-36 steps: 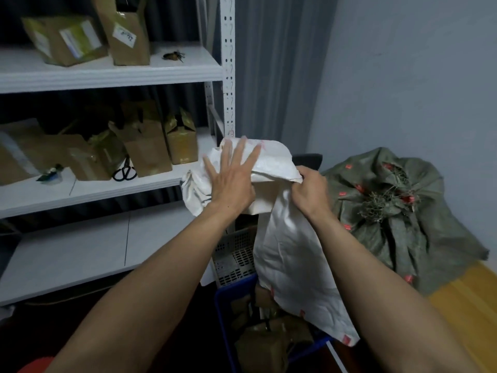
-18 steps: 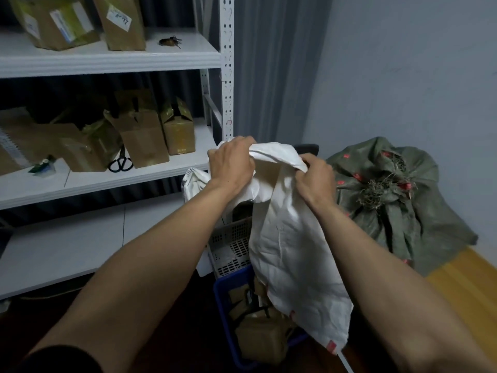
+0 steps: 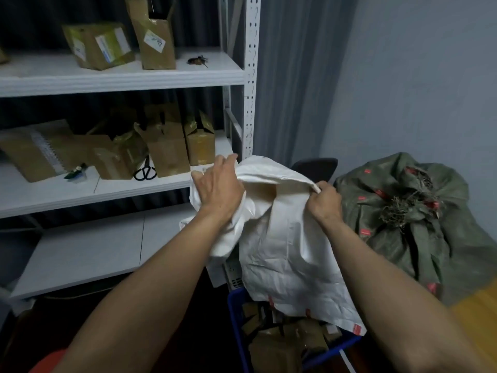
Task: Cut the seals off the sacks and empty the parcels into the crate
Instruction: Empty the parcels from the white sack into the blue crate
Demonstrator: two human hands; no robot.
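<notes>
A limp white sack (image 3: 285,254) hangs over the blue crate (image 3: 236,316), its lower edge with red marks draped onto the brown parcels (image 3: 285,343) inside. My left hand (image 3: 219,188) grips the sack's bunched upper left part. My right hand (image 3: 324,200) pinches the sack's top hem on the right. A full green sack (image 3: 403,211), its neck tied with a frayed cord, leans against the wall at right. Black scissors (image 3: 145,170) lie on the middle shelf.
White metal shelving (image 3: 121,79) on the left carries several cardboard boxes (image 3: 166,146) on two levels; its lowest board (image 3: 80,251) is bare. A white perforated bin (image 3: 234,275) stands behind the crate. A dark chair back (image 3: 314,166) shows behind the sack. Wooden surface (image 3: 476,327) at lower right.
My left hand went from flat and spread on the sack to gripping its bunched cloth. The hands have drawn apart, spreading the sack's top, and my view has shifted slightly down.
</notes>
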